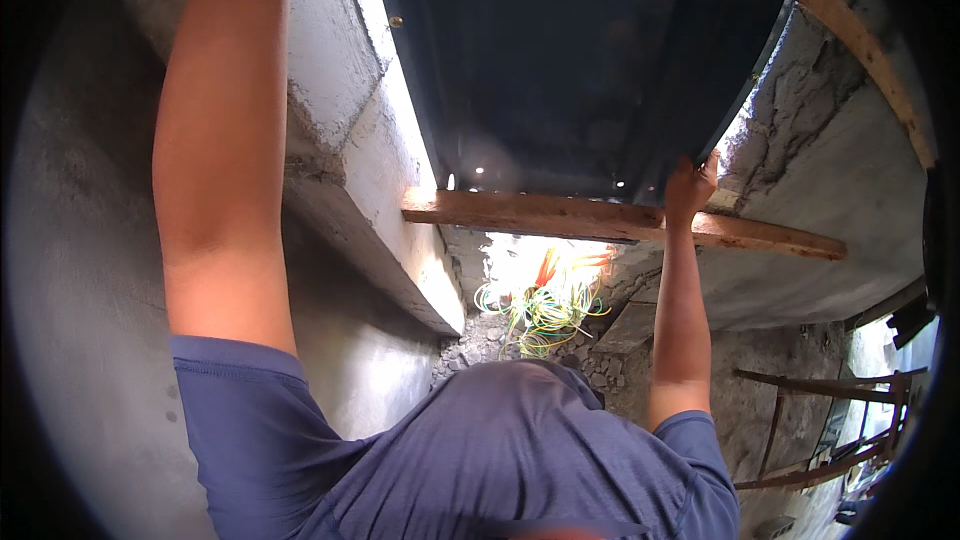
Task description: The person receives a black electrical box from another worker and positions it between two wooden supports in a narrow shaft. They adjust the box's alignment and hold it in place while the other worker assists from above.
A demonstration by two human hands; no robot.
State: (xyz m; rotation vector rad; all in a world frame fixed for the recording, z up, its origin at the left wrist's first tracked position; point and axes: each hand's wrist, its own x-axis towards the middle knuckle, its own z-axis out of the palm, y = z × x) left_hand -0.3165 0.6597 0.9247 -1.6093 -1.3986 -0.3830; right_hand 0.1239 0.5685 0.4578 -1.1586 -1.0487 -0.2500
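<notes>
A large dark panel (540, 70) with a smooth, faintly ridged face fills an opening between rough concrete edges. My right hand (690, 187) is closed at its lower right corner, fingers against the edge, where bright light comes past. Just below that hand, a wooden plank (540, 210) runs across under the panel, and my right wrist passes in front of it. My left arm (225, 140) reaches up the left side and leaves the picture at the top, so the left hand is out of sight.
A concrete ledge (385, 180) borders the opening on the left. Coiled yellow and green wires (540, 315) lie over rubble beneath the plank. A curved wooden strip (830, 5) crosses the upper right, and a wooden frame (820, 390) stands at the lower right.
</notes>
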